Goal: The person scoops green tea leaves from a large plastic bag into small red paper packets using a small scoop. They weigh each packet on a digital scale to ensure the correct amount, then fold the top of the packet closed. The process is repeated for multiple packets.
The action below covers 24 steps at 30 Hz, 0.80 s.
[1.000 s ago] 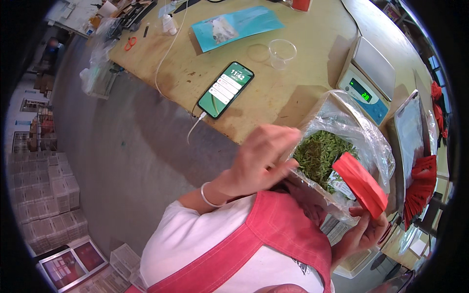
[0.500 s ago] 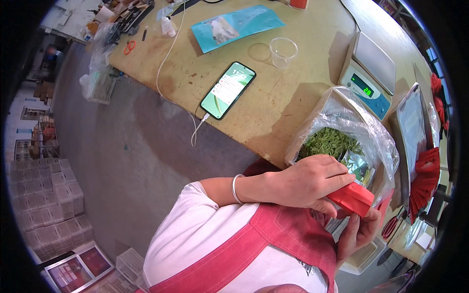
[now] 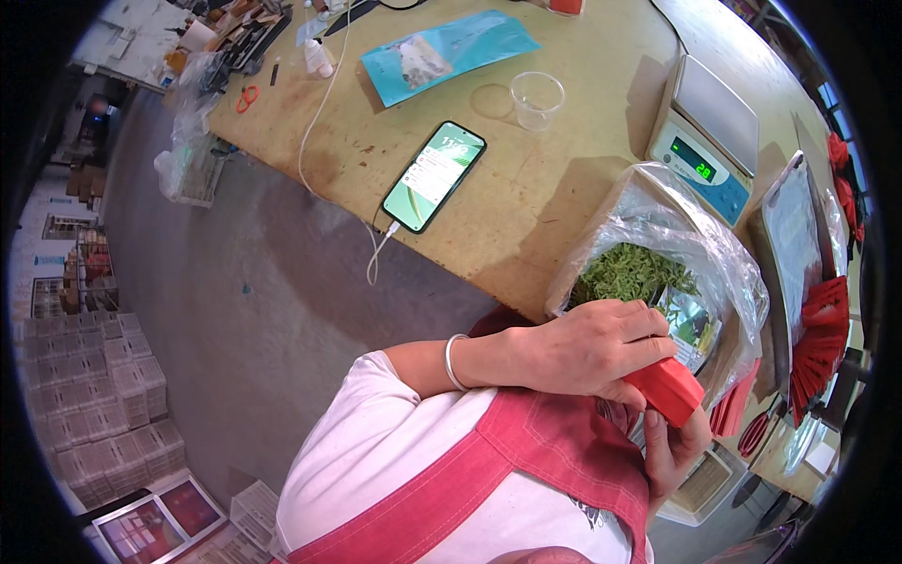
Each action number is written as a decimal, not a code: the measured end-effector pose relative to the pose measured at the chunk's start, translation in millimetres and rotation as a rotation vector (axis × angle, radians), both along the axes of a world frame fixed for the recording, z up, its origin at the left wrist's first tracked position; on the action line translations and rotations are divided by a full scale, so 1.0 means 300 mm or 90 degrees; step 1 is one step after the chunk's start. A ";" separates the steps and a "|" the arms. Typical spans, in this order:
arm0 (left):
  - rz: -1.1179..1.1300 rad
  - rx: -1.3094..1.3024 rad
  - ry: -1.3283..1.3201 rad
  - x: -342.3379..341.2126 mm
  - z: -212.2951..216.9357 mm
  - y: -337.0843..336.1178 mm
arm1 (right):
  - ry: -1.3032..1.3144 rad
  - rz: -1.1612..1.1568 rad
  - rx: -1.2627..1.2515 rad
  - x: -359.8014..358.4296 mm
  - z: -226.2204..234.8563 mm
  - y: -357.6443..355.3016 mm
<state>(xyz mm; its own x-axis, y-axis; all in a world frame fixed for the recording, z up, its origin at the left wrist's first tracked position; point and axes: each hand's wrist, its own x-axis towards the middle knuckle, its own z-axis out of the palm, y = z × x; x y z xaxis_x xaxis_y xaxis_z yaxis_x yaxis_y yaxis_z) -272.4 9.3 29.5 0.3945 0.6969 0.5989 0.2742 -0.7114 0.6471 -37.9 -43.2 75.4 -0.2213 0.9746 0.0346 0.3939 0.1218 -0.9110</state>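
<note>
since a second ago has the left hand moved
Yes. The left hand came down from the top of the bag of green leaves toward the body, and now grips the red pouch below the bag.

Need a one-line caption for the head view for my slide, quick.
Both hands, left hand and right hand, hold a red packet beside a clear bag of green leaves near a digital scale.

We have only one view, from a wide fisheye camera worn on the person's head. It looks steeply down over the chest, so the white shirt and red apron (image 3: 526, 470) fill the lower centre, very near to us. The table (image 3: 564, 169) bends across the upper right of the frame and the grey floor (image 3: 235, 310) lies further away at left.
</note>
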 end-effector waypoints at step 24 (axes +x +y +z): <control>-0.069 0.016 0.105 0.015 0.042 0.021 | 0.045 0.277 -0.074 0.044 0.060 0.089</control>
<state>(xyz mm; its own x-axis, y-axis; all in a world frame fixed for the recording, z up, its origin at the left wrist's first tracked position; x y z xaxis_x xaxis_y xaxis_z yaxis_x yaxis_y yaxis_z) -267.8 15.7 42.1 0.5608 0.6306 0.5366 0.2952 -0.7577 0.5820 -24.6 -16.4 93.5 -0.6117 0.7901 -0.0391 0.2645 0.1577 -0.9514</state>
